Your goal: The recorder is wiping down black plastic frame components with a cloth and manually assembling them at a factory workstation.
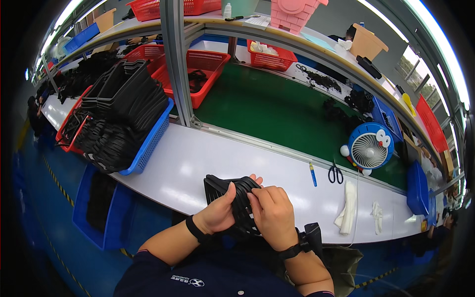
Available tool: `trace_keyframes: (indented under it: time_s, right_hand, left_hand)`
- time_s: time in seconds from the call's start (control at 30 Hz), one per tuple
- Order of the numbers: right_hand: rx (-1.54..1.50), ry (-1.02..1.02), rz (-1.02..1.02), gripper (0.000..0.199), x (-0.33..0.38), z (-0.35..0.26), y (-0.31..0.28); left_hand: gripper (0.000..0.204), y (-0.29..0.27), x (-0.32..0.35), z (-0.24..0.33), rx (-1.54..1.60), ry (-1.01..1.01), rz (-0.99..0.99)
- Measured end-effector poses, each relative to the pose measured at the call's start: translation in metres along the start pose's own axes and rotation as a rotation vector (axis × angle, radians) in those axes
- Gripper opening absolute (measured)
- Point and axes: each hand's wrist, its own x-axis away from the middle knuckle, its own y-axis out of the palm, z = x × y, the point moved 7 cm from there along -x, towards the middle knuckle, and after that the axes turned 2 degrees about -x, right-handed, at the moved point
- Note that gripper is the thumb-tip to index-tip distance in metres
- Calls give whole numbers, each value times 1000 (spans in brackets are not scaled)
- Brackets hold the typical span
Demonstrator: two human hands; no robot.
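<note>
A stack of thin black plastic frame-like parts (pixel 242 202) is held up over the near edge of the table. My left hand (pixel 218 213) is wrapped round it from the left, with the thumb up along its side and some fingertips showing beyond it. On the right, my right hand (pixel 275 214) has its thumb and fingers pinched together on the edge of the same stack. Whether a single part is caught there is hidden by the fingers. The lower end of the stack hangs close to my dark shirt.
A blue basket (pixel 157 141) heaped with black parts stands at the left. Behind lies a green conveyor belt (pixel 257 106). Scissors (pixel 335 173), a blue-and-yellow pen-like tool (pixel 313 175), a white cloth (pixel 348 208) and a blue fan (pixel 370 148) are at the right. A metal post (pixel 176 64) rises at left.
</note>
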Motion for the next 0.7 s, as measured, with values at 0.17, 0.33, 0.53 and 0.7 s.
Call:
trace_keyframes:
  time_s: [0.17,0.33,0.53,0.7]
  right_hand:
    - [-44,23,14,12,-1,2,-2]
    - [-341,270,8,10,10,25,6]
    - [-476,457,2,4,20,37,-3]
    - [-179,156,24,5,17,26,-6]
  left_hand:
    - [90,5,0,-2,-41,16,-8]
    - [89,5,1,-5,-2,2,18]
    - [89,0,0,6,105,24,55]
    - [91,-6,0,7,135,24,77]
